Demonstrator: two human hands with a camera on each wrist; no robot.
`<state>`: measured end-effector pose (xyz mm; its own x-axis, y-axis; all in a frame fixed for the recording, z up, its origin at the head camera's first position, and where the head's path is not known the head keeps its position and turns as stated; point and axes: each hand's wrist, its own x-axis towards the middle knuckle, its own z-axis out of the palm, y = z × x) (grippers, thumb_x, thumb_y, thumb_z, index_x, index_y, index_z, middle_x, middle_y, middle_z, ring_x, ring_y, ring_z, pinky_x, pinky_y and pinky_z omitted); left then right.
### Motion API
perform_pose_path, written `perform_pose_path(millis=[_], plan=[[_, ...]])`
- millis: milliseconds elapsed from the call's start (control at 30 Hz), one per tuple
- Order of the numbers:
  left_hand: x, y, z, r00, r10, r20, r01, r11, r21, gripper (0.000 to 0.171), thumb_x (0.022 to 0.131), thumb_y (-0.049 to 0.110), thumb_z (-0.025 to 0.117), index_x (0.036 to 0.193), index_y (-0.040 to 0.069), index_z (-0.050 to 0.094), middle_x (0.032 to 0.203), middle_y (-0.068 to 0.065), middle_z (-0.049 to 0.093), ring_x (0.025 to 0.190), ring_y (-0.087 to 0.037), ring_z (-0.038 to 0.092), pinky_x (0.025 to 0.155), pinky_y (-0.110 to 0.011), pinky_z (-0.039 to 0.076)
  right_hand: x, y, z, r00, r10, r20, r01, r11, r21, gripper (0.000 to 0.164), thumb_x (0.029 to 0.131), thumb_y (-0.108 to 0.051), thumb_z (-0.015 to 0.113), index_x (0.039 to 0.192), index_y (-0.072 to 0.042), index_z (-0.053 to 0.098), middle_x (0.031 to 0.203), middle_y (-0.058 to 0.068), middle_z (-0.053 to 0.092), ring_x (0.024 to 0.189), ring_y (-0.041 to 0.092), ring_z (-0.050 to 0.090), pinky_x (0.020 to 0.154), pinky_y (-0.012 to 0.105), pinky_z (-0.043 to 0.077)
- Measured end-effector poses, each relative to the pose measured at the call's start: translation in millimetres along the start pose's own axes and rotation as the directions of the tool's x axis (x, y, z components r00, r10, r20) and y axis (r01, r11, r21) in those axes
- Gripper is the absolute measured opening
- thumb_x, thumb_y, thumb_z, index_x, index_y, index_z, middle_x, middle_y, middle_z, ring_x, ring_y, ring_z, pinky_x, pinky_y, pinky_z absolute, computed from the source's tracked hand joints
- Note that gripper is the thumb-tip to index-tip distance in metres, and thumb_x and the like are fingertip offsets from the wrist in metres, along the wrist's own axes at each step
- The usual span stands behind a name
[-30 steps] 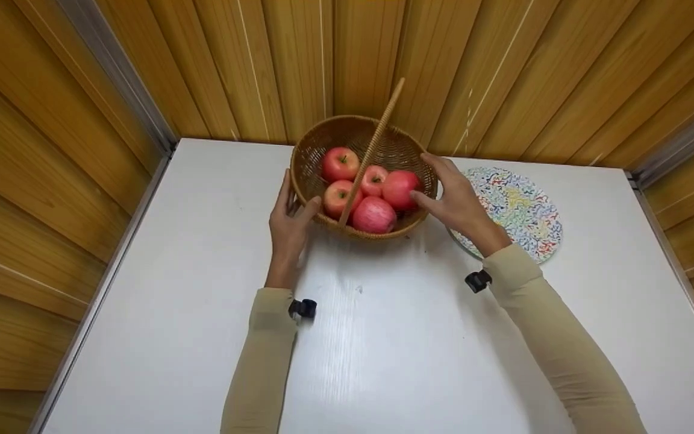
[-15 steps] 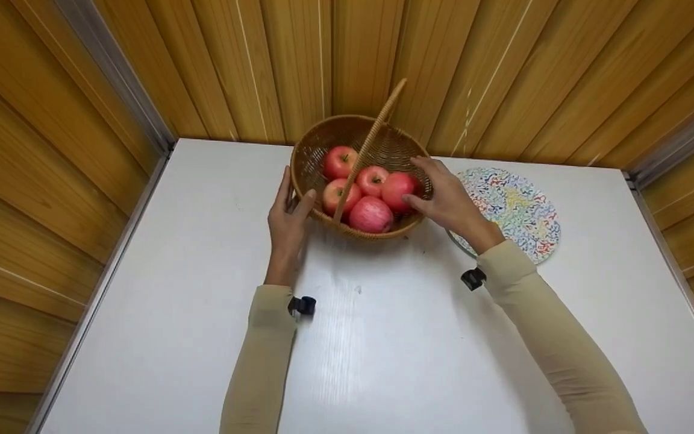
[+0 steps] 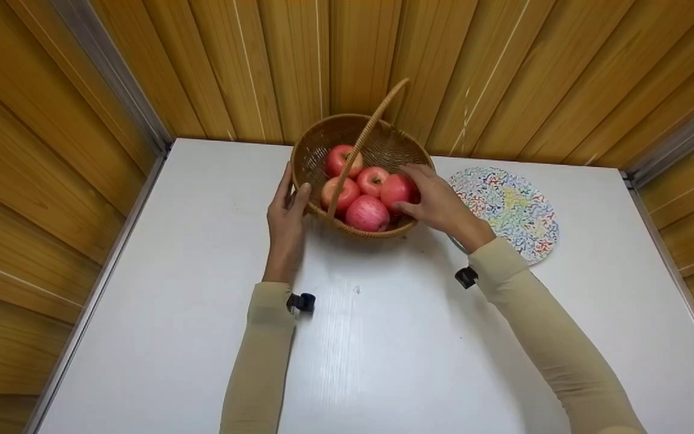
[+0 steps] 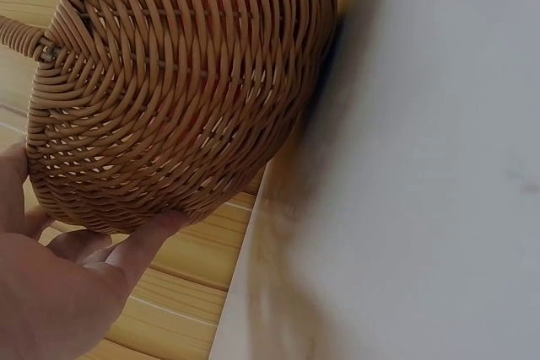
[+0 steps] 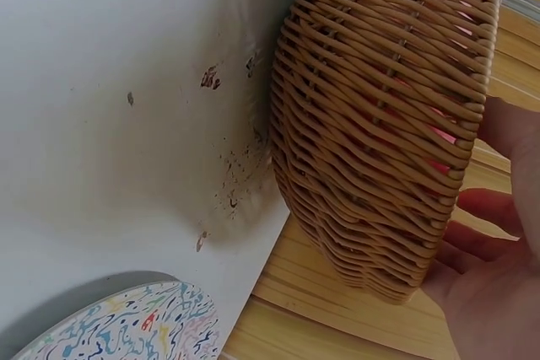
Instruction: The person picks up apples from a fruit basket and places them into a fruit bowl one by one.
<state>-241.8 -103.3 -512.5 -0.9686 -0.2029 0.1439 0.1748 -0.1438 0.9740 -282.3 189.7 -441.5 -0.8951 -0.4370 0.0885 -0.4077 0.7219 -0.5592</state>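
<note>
Wood-grained panelling [image 3: 359,54] stood behind the basket [image 3: 396,147], and a white table [image 3: 202,241] extended beneath the basket toward the person. The handle [image 3: 360,141] arched at a lean over the basket's contents; any movement at the right rim was best kept to that side of the arch. A multicoloured disc [image 3: 512,211] lay flat just to the right of the basket. Left hand [image 3: 285,226]: gripped the basket's left side, thumb at the rim, fingers along the outer wall. Steady, light pressure was judged correct here, since the wicker was likely to flex if squeezed and to slide if pushed. Right hand [image 3: 437,199]: reached over the basket's right rim, thumb and fingers curled round the rightmost apple [image 3: 396,190]. Some fingertips were hidden, so firmness of grasp could not be verified. That apple sat inside the basket, on its right, close beside two of the other four apples [image 3: 367,213]. Sound technique called for contact at the fruit's widest part, knuckles clear of the rim, and gentle pressure, as neighbouring fruit could have rolled.
</note>
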Motion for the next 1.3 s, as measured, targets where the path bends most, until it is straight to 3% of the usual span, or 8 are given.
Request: perform_pose_path(millis=[200, 367, 533, 1000, 1300], plan=[[2.6, 0.9, -1.8, 0.999, -0.021, 0.028, 0.020, 0.999, 0.028, 0.071, 0.105, 0.035, 0.070, 0.168, 0.034, 0.036, 0.172, 0.002, 0.031, 0.154, -0.029, 0.036, 0.112, -0.038, 0.048, 1.6, -1.1, 2.3, 1.000, 0.006, 0.013, -0.005, 1.000, -0.029, 0.074, 0.096, -0.023, 0.082, 0.155, 0.006, 0.047, 0.155, 0.024, 0.046, 0.141, 0.044, 0.048, 0.119, 0.056, 0.038], [4.8, 2.2, -2.3, 0.999, -0.006, 0.052, 0.004, 0.999, 0.046, 0.079, 0.102, 0.024, 0.073, 0.169, 0.029, 0.032, 0.173, -0.001, 0.028, 0.155, -0.028, 0.034, 0.115, -0.033, 0.045, 3.5, -1.5, 3.0, 1.000, 0.006, 0.011, -0.005, 0.999, -0.051, 0.074, 0.096, -0.022, 0.083, 0.154, 0.007, 0.047, 0.153, 0.025, 0.048, 0.139, 0.044, 0.049, 0.118, 0.057, 0.039], [5.3, 2.2, -2.2, 0.998, 0.017, 0.067, -0.020, 0.999, 0.032, 0.078, 0.104, 0.024, 0.070, 0.171, 0.022, 0.028, 0.174, 0.000, 0.025, 0.155, -0.029, 0.033, 0.112, -0.035, 0.048, 5.1, -3.0, 4.4, 0.999, 0.014, 0.031, -0.011, 0.996, -0.085, 0.075, 0.096, -0.021, 0.083, 0.156, 0.005, 0.046, 0.152, 0.026, 0.048, 0.138, 0.045, 0.051, 0.117, 0.058, 0.041], [4.0, 1.0, -1.9, 0.998, 0.044, 0.046, -0.046, 0.998, 0.039, 0.076, 0.104, 0.024, 0.069, 0.170, 0.020, 0.031, 0.173, -0.001, 0.029, 0.155, -0.028, 0.035, 0.113, -0.037, 0.048, 8.4, -13.7, 5.7, 0.997, 0.065, 0.047, -0.053, 0.972, -0.227, 0.084, 0.091, -0.027, 0.087, 0.155, 0.008, 0.045, 0.140, 0.031, 0.054, 0.125, 0.047, 0.058, 0.106, 0.061, 0.049], [3.7, 1.5, -3.3, 0.998, 0.034, 0.047, -0.036, 0.999, 0.036, 0.076, 0.105, 0.023, 0.070, 0.169, 0.020, 0.031, 0.173, -0.001, 0.028, 0.155, -0.029, 0.034, 0.113, -0.036, 0.047, 10.1, -13.7, 5.8, 0.998, 0.059, 0.023, -0.053, 0.974, -0.218, 0.079, 0.088, -0.026, 0.088, 0.147, 0.011, 0.051, 0.132, 0.030, 0.056, 0.118, 0.046, 0.060, 0.101, 0.060, 0.053]])
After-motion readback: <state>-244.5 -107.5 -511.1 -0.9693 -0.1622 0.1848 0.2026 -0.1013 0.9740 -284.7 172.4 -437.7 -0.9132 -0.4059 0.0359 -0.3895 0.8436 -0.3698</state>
